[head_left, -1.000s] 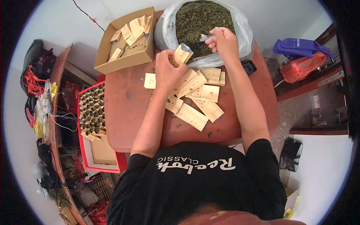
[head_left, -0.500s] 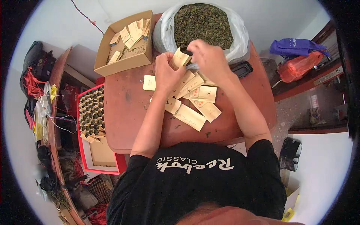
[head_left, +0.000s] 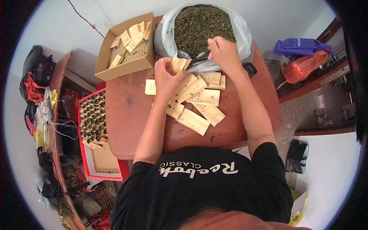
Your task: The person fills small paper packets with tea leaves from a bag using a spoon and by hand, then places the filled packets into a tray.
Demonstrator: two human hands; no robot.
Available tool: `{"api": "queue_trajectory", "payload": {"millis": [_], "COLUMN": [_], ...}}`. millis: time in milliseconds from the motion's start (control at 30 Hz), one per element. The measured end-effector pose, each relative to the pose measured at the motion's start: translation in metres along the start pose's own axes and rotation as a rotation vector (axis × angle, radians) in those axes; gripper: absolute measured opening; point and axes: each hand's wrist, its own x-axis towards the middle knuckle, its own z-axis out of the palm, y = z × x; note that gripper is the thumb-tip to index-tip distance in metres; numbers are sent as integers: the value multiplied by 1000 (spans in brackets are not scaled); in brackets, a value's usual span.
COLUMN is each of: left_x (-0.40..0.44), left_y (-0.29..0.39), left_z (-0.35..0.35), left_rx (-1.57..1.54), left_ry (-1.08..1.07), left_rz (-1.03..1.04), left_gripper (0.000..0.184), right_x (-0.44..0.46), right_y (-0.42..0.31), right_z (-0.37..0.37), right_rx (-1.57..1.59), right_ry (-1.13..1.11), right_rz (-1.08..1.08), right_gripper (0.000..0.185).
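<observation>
My left hand (head_left: 167,76) is closed around a small tan paper packet (head_left: 179,64), held upright with its silvery mouth open. A metal spoon (head_left: 203,55) is pinched in my right hand (head_left: 224,53); its bowl lies just right of the packet's mouth, at the near edge of the tea leaves. Dark dried tea leaves (head_left: 205,25) fill a clear plastic bag (head_left: 165,32) behind both hands. Below my hands, several flat tan packets (head_left: 193,122) lie overlapping on the table. What the packet holds inside cannot be made out.
On the red-brown table (head_left: 128,126), a cardboard box (head_left: 124,67) with loose packets stands back left. Below the left edge, a red box (head_left: 123,168) holds rows of filled packets (head_left: 93,117). A black object (head_left: 250,69) lies right of the bag.
My right hand has moved right and slightly down from the packet, and the spoon is now visible. The packet's mouth shows wider in my left hand.
</observation>
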Motion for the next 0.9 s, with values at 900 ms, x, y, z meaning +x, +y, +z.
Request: {"api": "queue_trajectory", "payload": {"millis": [900], "left_x": [-4], "left_y": [5], "left_z": [-1], "left_rx": [88], "left_ry": [-2], "left_rz": [63], "left_gripper": [46], "right_x": [-30], "right_y": [-26], "right_z": [16], "right_rx": [237], "right_ry": [41], "right_rz": [-200], "right_gripper": [20]}}
